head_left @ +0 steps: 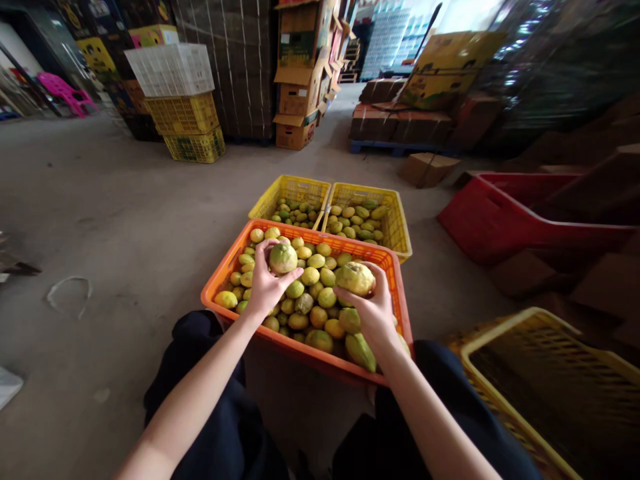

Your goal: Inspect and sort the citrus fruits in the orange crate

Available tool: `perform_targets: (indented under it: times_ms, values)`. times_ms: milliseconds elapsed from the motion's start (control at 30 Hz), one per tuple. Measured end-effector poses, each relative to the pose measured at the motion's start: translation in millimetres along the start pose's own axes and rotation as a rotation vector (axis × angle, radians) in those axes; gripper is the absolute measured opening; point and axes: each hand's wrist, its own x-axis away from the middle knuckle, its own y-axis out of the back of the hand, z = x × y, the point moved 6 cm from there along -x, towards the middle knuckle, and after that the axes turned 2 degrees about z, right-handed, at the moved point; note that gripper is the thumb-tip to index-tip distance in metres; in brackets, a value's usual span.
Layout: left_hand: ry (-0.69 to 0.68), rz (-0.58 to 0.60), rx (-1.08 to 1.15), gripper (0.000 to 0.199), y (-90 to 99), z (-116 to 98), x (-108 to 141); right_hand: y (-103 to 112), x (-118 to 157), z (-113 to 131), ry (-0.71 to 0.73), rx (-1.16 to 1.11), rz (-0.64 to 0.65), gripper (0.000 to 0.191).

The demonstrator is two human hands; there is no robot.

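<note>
Fruit at the bottom of the orange basket (304, 229) is hidden under the top ones, and the yellow basket (515, 320) on the right is cut off. The left hand (267, 279) is part open, curled round a round green fruit (283, 258) — the right hand (374, 300) is clamped on a bumpy yellow fruit (355, 278). Both are held over the orange basket.

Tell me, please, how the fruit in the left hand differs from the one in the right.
The left fruit, in the left hand, looks rounder; the right fruit, in the right hand, looks longer and lumpier. The left fruit looks greener, the right fruit yellower. Both are held above the orange crate.
</note>
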Motion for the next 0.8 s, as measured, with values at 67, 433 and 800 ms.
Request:
perform_targets:
  times_ms: [67, 433, 800]
  values:
    - [-0.070, 0.052, -0.071, 0.062, -2.2, -1.4, 0.5, 2.3, 0.5, 8.4, 0.156, 0.115, -0.017, 0.055]
    - [-0.299, 0.014, -0.481, 0.053, -2.2, -20.3, 9.9, 9.6, -6.2, -0.7, 0.195, 0.160, -0.107, 0.065]
    - [0.513, 0.060, 0.398, 0.038, -8.3, 17.2, 5.3, -8.6, -5.9, 2.7, -0.163, -0.477, 0.136, 0.036]
